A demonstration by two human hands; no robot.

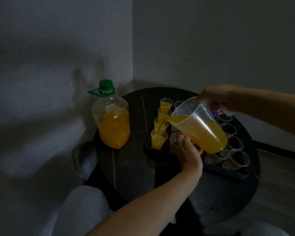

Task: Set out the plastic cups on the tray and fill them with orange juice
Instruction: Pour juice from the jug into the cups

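Observation:
A clear plastic jug [199, 126] of orange juice is tilted to the left over a dark tray [228, 171]. My right hand [215, 99] grips its handle at the top. My left hand [188, 150] supports the jug's underside with the fingers against its wall. A stream of juice runs from the spout into the nearest cup [157, 139] of the tray's left column. Three more cups behind it, such as the far one [165, 103], hold juice. Several empty clear cups [238, 158] stand on the right part of the tray, partly hidden by the jug.
A large clear bottle [112, 120] with a green cap, about half full of orange juice, stands left of the tray on the round dark table [129, 167]. The table sits in a corner between two walls. My legs in light trousers [82, 212] are below.

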